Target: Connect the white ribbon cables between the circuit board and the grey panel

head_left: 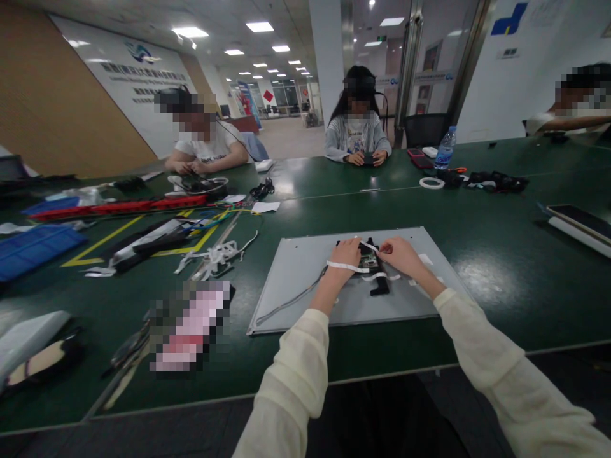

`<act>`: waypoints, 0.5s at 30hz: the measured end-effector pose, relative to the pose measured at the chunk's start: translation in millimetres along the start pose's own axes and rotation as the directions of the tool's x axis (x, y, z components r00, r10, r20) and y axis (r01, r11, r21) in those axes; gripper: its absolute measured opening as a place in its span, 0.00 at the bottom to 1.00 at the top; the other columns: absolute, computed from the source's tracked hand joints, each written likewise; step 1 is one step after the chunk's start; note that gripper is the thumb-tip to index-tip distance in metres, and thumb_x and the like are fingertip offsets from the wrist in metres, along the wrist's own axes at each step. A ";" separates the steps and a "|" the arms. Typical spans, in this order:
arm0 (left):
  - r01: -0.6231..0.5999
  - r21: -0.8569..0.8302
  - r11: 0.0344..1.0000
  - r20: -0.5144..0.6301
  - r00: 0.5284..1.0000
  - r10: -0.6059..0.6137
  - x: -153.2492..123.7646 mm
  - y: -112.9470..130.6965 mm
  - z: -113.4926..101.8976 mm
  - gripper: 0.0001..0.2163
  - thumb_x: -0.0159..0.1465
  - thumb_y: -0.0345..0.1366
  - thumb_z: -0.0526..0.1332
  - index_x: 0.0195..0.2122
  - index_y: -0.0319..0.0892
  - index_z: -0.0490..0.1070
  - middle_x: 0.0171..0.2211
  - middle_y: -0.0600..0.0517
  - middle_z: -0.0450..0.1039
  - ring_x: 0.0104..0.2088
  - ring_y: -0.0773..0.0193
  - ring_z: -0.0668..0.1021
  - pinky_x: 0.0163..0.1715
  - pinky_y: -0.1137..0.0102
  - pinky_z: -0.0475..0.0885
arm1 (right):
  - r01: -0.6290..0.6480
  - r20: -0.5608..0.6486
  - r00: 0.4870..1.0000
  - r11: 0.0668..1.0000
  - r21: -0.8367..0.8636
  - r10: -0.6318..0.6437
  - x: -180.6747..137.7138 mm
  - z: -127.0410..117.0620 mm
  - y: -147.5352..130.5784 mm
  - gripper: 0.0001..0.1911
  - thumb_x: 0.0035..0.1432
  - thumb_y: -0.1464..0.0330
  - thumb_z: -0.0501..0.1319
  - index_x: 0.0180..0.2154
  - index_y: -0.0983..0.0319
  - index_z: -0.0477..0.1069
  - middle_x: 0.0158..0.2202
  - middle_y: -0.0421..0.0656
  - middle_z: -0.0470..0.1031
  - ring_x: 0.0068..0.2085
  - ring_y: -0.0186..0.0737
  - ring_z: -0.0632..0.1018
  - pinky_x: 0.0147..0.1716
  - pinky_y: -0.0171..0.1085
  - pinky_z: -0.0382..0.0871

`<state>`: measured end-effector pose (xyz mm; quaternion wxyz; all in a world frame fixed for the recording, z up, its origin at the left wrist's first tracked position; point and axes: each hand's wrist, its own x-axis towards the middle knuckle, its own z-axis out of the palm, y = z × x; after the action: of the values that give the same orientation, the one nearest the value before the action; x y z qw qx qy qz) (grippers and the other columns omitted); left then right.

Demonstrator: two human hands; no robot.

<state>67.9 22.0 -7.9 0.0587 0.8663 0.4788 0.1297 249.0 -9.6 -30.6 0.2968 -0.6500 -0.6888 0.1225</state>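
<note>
A black electronic device with an exposed circuit board (368, 262) lies on a light grey panel (286, 280). My left hand (345, 256) is closed over the device's left side, its fingertips near one end of a white strip (367, 245). A second white strip (351, 267) loops around that hand's wrist side and trails across the device. My right hand (401, 256) pinches the first white strip at the device's upper right. From the device's left side, a grey cable (291, 299) runs to the panel's near left corner. My fingers partly cover the device.
Tangled white strips (214, 259) and a pink, blurred-out item (198, 324) lie to the left. Blue trays (41, 248) stand farther left. At the back right are a tape roll (431, 183) and a water bottle (445, 149). Other people sit across the green table (315, 207).
</note>
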 end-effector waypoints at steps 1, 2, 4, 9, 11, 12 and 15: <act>0.002 0.003 1.000 0.000 1.000 -0.002 0.1 0.2 -0.1 0.18 0.66 0.28 0.50 0.57 0.37 0.63 0.55 0.42 0.69 0.55 0.54 0.70 0.55 0.60 0.65 | -0.005 0.006 1.000 1.000 -0.001 0.005 0.1 0.0 -0.3 0.07 0.53 0.66 0.62 0.31 0.63 0.75 0.35 0.47 0.75 0.35 0.39 0.75 0.38 0.36 0.67; 0.004 0.005 1.000 0.000 1.000 -0.004 0.1 0.5 -0.2 0.17 0.66 0.28 0.50 0.56 0.37 0.63 0.55 0.42 0.69 0.55 0.54 0.70 0.55 0.60 0.65 | -0.006 0.010 1.000 1.000 -0.003 0.006 0.1 -0.1 -0.7 0.07 0.53 0.66 0.61 0.31 0.63 0.74 0.35 0.47 0.75 0.35 0.39 0.75 0.39 0.36 0.67; 0.005 0.008 1.000 -0.001 1.000 -0.005 0.0 0.8 -0.6 0.17 0.66 0.28 0.50 0.56 0.37 0.63 0.54 0.41 0.70 0.55 0.54 0.71 0.54 0.60 0.65 | 0.005 0.010 1.000 1.000 -0.007 -0.005 -0.2 -0.5 -1.7 0.07 0.54 0.66 0.61 0.33 0.63 0.74 0.36 0.47 0.75 0.36 0.39 0.75 0.39 0.36 0.67; 0.004 0.022 1.000 0.003 1.000 -0.004 -1.0 1.0 -1.4 0.17 0.66 0.28 0.50 0.56 0.38 0.63 0.54 0.42 0.70 0.54 0.55 0.71 0.54 0.61 0.65 | 0.049 0.012 0.999 0.999 0.008 -0.049 -2.1 -3.3 -6.3 0.11 0.55 0.67 0.60 0.40 0.63 0.74 0.41 0.48 0.75 0.38 0.39 0.75 0.41 0.36 0.67; 0.004 0.026 1.000 0.009 1.000 -0.004 -1.1 1.1 -1.8 0.16 0.66 0.28 0.50 0.55 0.37 0.64 0.53 0.42 0.70 0.53 0.55 0.71 0.54 0.62 0.65 | 0.055 0.035 0.998 0.998 0.016 -0.056 -3.2 -5.5 -8.2 0.11 0.56 0.67 0.60 0.41 0.62 0.74 0.38 0.47 0.76 0.37 0.40 0.76 0.40 0.36 0.67; 0.003 0.028 1.000 0.012 1.000 -0.004 -1.1 1.2 -2.1 0.16 0.66 0.28 0.50 0.55 0.37 0.64 0.53 0.42 0.70 0.53 0.55 0.71 0.54 0.62 0.65 | 0.051 0.044 0.998 0.999 0.021 -0.051 -3.7 -6.5 -8.9 0.11 0.56 0.67 0.60 0.41 0.62 0.75 0.37 0.46 0.77 0.36 0.40 0.76 0.39 0.36 0.67; 0.010 0.038 0.999 0.021 1.000 -0.011 -0.9 1.7 -2.4 0.16 0.66 0.28 0.50 0.55 0.37 0.64 0.53 0.43 0.70 0.54 0.55 0.71 0.54 0.62 0.65 | -0.003 0.054 0.999 0.999 0.046 0.000 -4.9 -8.5 -8.7 0.13 0.56 0.66 0.61 0.42 0.62 0.75 0.32 0.44 0.78 0.34 0.40 0.77 0.36 0.35 0.66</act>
<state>68.1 20.2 -5.3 0.0478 0.8661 0.4851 0.1109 246.6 -17.2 -20.3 0.2929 -0.6400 -0.6930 0.1558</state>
